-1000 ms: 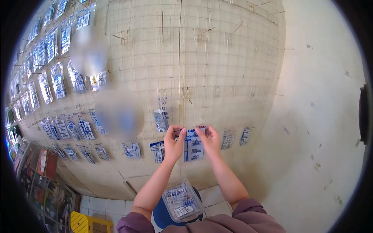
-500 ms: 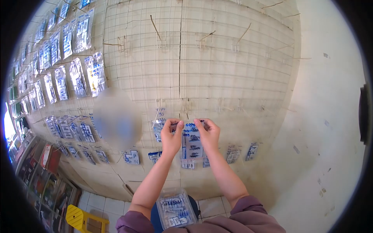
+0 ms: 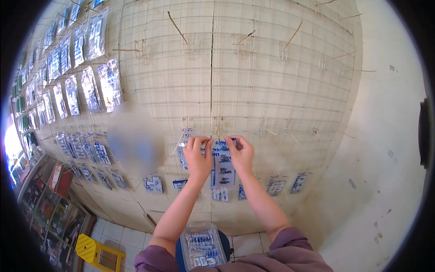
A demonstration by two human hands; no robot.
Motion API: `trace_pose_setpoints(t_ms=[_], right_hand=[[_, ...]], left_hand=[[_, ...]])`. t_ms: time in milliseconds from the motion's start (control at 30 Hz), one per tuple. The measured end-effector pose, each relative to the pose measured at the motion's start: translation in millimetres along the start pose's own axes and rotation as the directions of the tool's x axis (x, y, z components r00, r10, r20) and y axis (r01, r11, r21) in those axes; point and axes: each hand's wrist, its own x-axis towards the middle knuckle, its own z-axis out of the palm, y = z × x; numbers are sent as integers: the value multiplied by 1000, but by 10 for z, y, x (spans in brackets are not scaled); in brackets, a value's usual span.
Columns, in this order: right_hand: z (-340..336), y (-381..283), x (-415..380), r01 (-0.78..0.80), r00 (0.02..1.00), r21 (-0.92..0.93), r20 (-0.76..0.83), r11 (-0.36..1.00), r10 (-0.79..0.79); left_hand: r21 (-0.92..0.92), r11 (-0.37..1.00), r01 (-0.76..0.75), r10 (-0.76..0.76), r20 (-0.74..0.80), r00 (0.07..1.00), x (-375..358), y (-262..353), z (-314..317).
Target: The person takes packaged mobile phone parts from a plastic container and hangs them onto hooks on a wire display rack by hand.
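Note:
A clear plastic bag (image 3: 223, 168) with blue and black handwriting hangs upright between my hands, in front of the wire grid. My left hand (image 3: 198, 156) pinches its top edge at the left corner, thumb toward the middle. At the opposite top corner my right hand (image 3: 242, 154) has a closed grip on the same bag. Just above and behind the bag's top edge, a wire hook (image 3: 219, 130) sticks out from the grid. Another labelled bag (image 3: 182, 156) hangs close to my left hand, partly covered by it.
The wire grid (image 3: 253, 86) on the wall carries several bare hooks. Rows of filled bags (image 3: 90, 90) hang at the left, with more low down. Below my arms stands a plastic box (image 3: 204, 245) of small packets. A yellow stool (image 3: 97, 254) and a shelf (image 3: 50, 204) are lower left.
Both hands still pinch the bag, its top edge now partly hidden by my fingers. The view has shifted slightly, so the wall hooks appear a little farther apart.

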Motion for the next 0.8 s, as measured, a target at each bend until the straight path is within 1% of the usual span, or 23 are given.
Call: trace_pose_setpoints(t_ms=[33,67,100,133,167,200,233,300,367,433,467,500,533,567,600,633,667,700,733,767,800], right_hand=[[9,49,47,13,1000,-21,-10,1000,-13],[27,115,97,17,1000,-19,-10,1000,-18],[55,179,152,72,997,-25,-18,997,-73],[75,240,197,127,992,-30,-25,992,-127],[83,295,229,131,991,-28,-23,991,-132],[93,310,251,131,991,-74,-22,989,-133],[95,323,276,132,991,-121,-20,984,-135],[86,346,305,123,992,-105,-29,987,-127],[74,377,330,110,993,-90,-38,990,-114],[64,443,376,181,979,-200,-52,963,-195],[68,474,408,185,979,-197,-50,963,-198],[80,490,446,194,976,-240,-46,951,-211],[88,507,479,203,974,-283,-42,937,-224],[93,525,505,208,973,-281,-39,937,-228],[98,528,525,230,964,-418,-30,879,-266],[104,533,541,244,953,-547,-16,801,-301],[111,541,559,247,953,-544,-15,802,-303],[114,549,572,249,953,-582,6,774,-302],[113,558,577,249,954,-619,26,744,-298],[116,575,582,248,955,-619,25,745,-297],[113,574,561,263,943,-652,17,711,-332]], left_hand=[[1,1000,-3,3,-1,1000,24,3,30],[92,995,-50,54,-45,998,49,7,73],[184,979,-91,108,-84,991,72,8,112],[184,979,-93,110,-88,990,91,-3,148],[223,971,-85,106,-85,991,108,-21,186],[263,962,-77,102,-85,991,125,-38,223],[263,962,-78,105,-91,990,139,-64,257],[246,969,-33,54,-81,995,148,-126,305],[268,963,-38,58,-70,996,128,-177,345],[291,956,-42,61,-58,996,137,-188,363],[346,935,-79,110,-73,991,150,-192,371],[402,909,-113,160,-86,983,171,-193,380],[404,908,-113,163,-91,983,187,-199,399],[451,883,-131,188,-83,979,201,-212,425],[496,855,-149,213,-74,974,213,-230,454],[499,854,-149,215,-77,973,219,-265,490],[526,836,-153,208,-45,977,222,-307,531],[553,818,-158,198,-13,980,231,-322,555],[553,818,-159,198,-12,980,235,-341,571],[558,815,-158,195,-8,981,237,-368,589],[563,812,-156,188,1,982,212,-367,591]])
